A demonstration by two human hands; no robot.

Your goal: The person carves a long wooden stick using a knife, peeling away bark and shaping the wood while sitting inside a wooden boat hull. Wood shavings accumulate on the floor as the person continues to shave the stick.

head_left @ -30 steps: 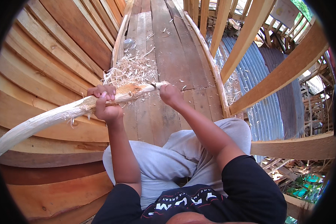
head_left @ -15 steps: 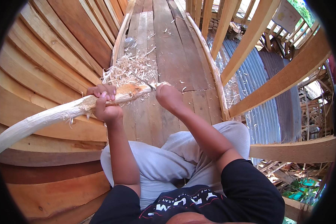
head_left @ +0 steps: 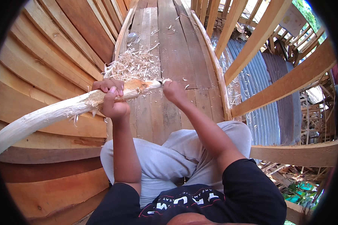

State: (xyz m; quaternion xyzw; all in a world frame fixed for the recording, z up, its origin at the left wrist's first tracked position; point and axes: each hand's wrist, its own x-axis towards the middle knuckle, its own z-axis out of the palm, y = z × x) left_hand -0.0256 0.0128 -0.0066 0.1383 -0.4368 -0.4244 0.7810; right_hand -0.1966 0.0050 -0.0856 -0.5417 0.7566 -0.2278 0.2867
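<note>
A long, curved, peeled wooden pole (head_left: 45, 112) runs from the left edge across in front of me. Its pale right end is cut narrower, beside an orange-brown patch. My left hand (head_left: 113, 98) is wrapped round the pole just left of that patch, thumb on top. At the pole's tip, my right hand (head_left: 173, 92) is closed in a fist round a knife. Only a short dark bit of its blade (head_left: 161, 81) shows against the tip; the handle is hidden in my fingers.
Curled wood shavings (head_left: 133, 66) lie heaped on the plank floor (head_left: 176, 56) beyond the pole. A small clear container (head_left: 132, 37) stands past them. Upright boards (head_left: 37, 63) form the left wall. Wooden railing slats (head_left: 257, 39) line the right, with corrugated metal sheets (head_left: 257, 93) below.
My left hand and the pole have shifted slightly right. My right hand has also moved a little right, and the blade that lay along the pole's end now shows only at its tip.
</note>
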